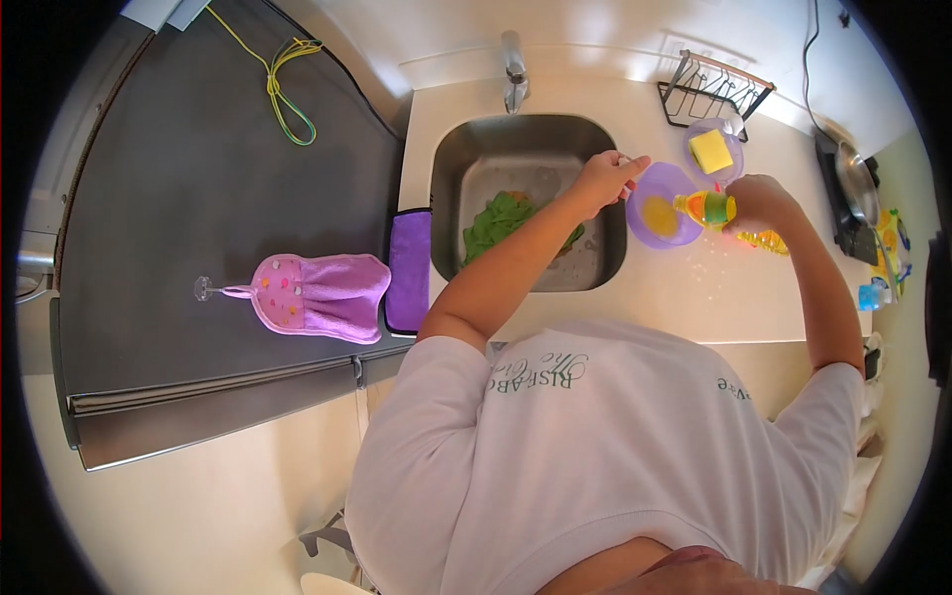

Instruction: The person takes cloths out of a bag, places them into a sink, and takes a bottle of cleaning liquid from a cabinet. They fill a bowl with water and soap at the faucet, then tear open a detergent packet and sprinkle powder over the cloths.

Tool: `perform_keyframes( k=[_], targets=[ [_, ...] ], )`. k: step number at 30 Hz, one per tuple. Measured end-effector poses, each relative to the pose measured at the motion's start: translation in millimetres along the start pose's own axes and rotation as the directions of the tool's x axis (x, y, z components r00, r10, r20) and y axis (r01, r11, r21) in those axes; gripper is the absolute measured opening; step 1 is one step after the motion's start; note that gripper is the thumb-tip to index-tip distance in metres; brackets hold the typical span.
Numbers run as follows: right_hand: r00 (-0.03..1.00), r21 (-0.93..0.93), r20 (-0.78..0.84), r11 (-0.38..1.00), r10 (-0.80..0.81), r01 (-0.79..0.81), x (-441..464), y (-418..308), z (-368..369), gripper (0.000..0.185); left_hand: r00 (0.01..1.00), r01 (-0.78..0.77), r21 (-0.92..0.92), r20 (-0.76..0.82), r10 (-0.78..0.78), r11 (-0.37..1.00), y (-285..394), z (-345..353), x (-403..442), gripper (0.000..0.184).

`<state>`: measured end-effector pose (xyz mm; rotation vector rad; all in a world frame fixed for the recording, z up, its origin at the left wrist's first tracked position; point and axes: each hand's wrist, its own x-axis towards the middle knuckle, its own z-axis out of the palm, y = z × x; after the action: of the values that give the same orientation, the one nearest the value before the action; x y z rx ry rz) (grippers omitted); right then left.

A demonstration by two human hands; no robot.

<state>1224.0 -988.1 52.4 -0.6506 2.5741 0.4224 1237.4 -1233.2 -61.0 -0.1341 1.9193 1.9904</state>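
Head view: print on my white shirt partly reads "RISE ABO", the rest lost in folds; the bottle has a yellow-green label too small to read; my right hand closes round it, tilting it over the purple bowl; my left hand curls at the bowl's rim, grip uncertain; open worktop runs from bowl to front edge.
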Motion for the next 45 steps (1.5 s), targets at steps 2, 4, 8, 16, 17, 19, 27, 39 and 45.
perform_keyframes(
  k=[2, 4, 8, 16, 17, 19, 27, 39, 45],
  targets=[
    [1.000, 0.045, 0.006, 0.999, 0.019, -0.019, -3.1, -1.0, -5.4, 0.036, 1.000, 0.005, -0.002, 0.001, -0.005, 1.000, -2.2, -0.9, 1.7, 0.041],
    [0.998, 0.110, 0.033, 0.993, 0.048, -0.052, -7.2, -1.3, -7.0, 0.039, 1.000, 0.006, 0.000, 0.003, -0.006, 1.000, -2.1, -1.4, 2.5, 0.041],
    [0.996, 0.486, -0.083, 0.874, 0.033, 0.011, -28.0, 5.8, 12.4, 0.045, 1.000, 0.020, -0.018, -0.007, -0.021, 1.000, 1.8, -2.4, 1.8, 0.042],
    [0.941, 0.919, -0.280, 0.337, 0.192, 0.205, -51.5, 1.5, 88.3, 0.052, 0.998, 0.046, -0.077, 0.055, -0.042, 0.996, 12.5, 5.1, 11.0, 0.043],
    [0.921, 0.927, -0.322, 0.271, 0.220, 0.260, -50.5, -1.5, 99.1, 0.052, 0.997, 0.045, -0.075, 0.073, -0.040, 0.996, 14.8, 9.5, 11.2, 0.044],
    [0.902, 0.934, -0.348, 0.170, 0.254, 0.313, -52.9, -6.6, 105.1, 0.052, 0.994, 0.041, -0.070, 0.103, -0.034, 0.997, 19.8, 20.2, 12.7, 0.045],
    [0.925, 0.961, -0.272, 0.121, 0.266, 0.248, -50.0, -30.0, 100.8, 0.051, 0.984, -0.013, -0.040, 0.177, 0.020, 0.999, 32.9, 54.9, 21.7, 0.050],
    [0.857, 0.931, -0.360, 0.202, 0.369, 0.304, -42.9, -47.4, 94.6, 0.049, 0.817, -0.488, 0.047, 0.376, 0.437, 0.871, 65.8, 44.6, 29.6, 0.055],
    [0.840, 0.897, -0.407, -0.015, 0.360, 0.442, -28.8, -61.3, 106.5, 0.054, 0.859, -0.361, -0.179, 0.319, 0.401, 0.915, 73.9, 74.5, 7.1, 0.078]
  ],
)
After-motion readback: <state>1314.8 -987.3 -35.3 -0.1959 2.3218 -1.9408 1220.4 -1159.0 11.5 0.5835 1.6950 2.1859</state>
